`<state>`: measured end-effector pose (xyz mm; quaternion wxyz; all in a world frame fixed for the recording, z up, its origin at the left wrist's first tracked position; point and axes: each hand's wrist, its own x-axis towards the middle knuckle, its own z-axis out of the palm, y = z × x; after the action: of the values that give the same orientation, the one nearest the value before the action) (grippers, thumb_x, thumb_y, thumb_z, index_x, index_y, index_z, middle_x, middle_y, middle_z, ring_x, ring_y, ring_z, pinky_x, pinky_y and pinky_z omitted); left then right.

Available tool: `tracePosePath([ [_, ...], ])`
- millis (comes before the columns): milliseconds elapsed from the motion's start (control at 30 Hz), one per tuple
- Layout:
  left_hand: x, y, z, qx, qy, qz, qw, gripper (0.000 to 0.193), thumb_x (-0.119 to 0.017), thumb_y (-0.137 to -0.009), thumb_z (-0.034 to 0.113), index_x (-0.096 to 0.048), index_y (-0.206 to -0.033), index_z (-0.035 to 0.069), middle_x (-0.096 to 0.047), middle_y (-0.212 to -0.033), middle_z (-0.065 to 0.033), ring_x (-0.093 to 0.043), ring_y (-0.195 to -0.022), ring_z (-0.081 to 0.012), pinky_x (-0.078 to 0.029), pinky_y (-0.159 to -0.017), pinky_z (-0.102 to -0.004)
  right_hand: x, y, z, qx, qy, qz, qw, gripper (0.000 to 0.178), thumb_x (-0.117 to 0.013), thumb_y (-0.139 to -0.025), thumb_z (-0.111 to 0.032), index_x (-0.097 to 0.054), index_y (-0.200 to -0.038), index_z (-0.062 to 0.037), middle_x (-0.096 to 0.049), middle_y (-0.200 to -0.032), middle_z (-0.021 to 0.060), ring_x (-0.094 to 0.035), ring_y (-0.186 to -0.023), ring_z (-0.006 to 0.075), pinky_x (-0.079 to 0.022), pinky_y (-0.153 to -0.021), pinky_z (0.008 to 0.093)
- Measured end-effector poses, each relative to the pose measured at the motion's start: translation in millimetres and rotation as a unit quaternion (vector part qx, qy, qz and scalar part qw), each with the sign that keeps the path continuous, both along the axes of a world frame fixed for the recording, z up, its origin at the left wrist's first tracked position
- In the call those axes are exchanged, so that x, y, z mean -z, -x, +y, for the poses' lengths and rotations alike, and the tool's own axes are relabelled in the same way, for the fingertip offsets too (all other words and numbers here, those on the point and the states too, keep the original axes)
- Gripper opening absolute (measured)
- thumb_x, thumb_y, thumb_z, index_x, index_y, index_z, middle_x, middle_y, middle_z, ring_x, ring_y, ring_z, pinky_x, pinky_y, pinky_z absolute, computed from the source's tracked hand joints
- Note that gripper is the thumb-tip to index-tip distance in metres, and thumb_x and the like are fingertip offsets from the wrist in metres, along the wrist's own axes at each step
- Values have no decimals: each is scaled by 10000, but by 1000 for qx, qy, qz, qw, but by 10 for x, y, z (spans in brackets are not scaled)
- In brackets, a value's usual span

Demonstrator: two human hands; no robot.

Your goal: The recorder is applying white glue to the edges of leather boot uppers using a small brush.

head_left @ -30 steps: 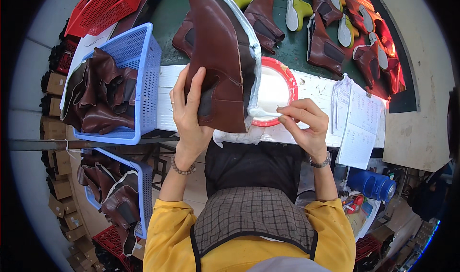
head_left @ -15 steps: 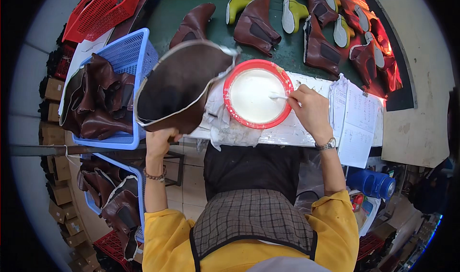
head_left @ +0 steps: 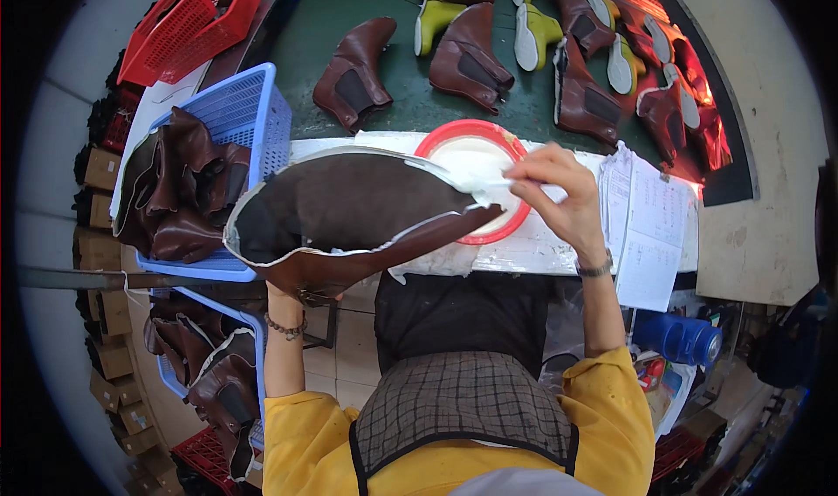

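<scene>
The green counter (head_left: 406, 86) spread across twelve o'clock, with a white board (head_left: 567, 253) along its near side; the board's edge ran just in front of the person's lap. At ten o'clock a blue basket (head_left: 273, 134) of folded leather pieces limited the room on the left, and at three o'clock papers (head_left: 650, 225) stood near the right wrist. Tiled floor (head_left: 349, 339) showed in a gap at seven.

A brown boot upper (head_left: 349, 195), smooth and glossy outside, dull and dark inside, gaped upward in a long pointed oval, its rim edged in white. At one o'clock, partly behind its tip, sat a round bowl (head_left: 467, 128) with a thick red rim and creamy white contents. Beyond lay brown boots (head_left: 467, 51) with dark elastic panels and yellow-green shoe forms (head_left: 543, 29) with pale soles.

The upper was raised off the board between the two hands. The left hand (head_left: 281, 295) gripped it from below, most fingers hidden by leather. The right hand (head_left: 563, 190) pinched a slim white applicator (head_left: 495, 184) between thumb and fingers, pointing toward nine; whether its blurred end touched the upper's tip could not be told.
</scene>
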<state>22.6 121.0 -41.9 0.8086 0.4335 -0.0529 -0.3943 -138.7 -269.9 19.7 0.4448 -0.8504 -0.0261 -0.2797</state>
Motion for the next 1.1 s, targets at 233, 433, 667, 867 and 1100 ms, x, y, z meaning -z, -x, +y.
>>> tracePosePath([
  [233,54,274,-110,-104,-22,32,994,575,-663,-739,-41,-580,-1308,-47,-684,-1099,-179,-679,-847,-268,-589,-687,-387,14,65,87,21,20,2,1000,157,-806,-825,-88,-793,-980,-105,-716,-886,12,-641,-859,129,-371,-844,303],
  [433,241,300,-235,-44,6,37,998,669,-717,-727,-33,-547,-1373,-13,-651,-1242,-152,-659,-1049,-272,-594,-808,-399,-142,-182,90,-13,68,-17,997,152,-816,-829,-121,-801,-980,-125,-721,-884,-9,-625,-835,118,-352,-818,306],
  [667,101,318,-255,214,-35,24,976,585,-599,-551,-148,-642,-1133,-107,-710,-888,-197,-661,-621,-245,-476,-430,-332,-377,-223,21,-75,137,5,988,167,-817,-790,-78,-806,-955,-103,-719,-862,21,-616,-839,148,-370,-805,312],
  [867,11,340,-538,338,-11,51,940,590,-513,-586,-120,-586,-1171,-125,-681,-878,-242,-510,-432,-215,-332,-322,-304,-451,-414,60,-129,188,9,974,166,-836,-781,-116,-806,-945,-125,-692,-878,-8,-594,-825,126,-359,-819,320],
  [1100,-182,358,-675,403,-26,138,904,702,-518,-585,-88,-500,-1284,-146,-673,-917,-309,-548,-429,-251,-352,-312,-306,-337,-640,142,-140,154,-38,977,185,-831,-789,-103,-795,-971,-113,-677,-918,14,-601,-841,158,-403,-802,315],
])
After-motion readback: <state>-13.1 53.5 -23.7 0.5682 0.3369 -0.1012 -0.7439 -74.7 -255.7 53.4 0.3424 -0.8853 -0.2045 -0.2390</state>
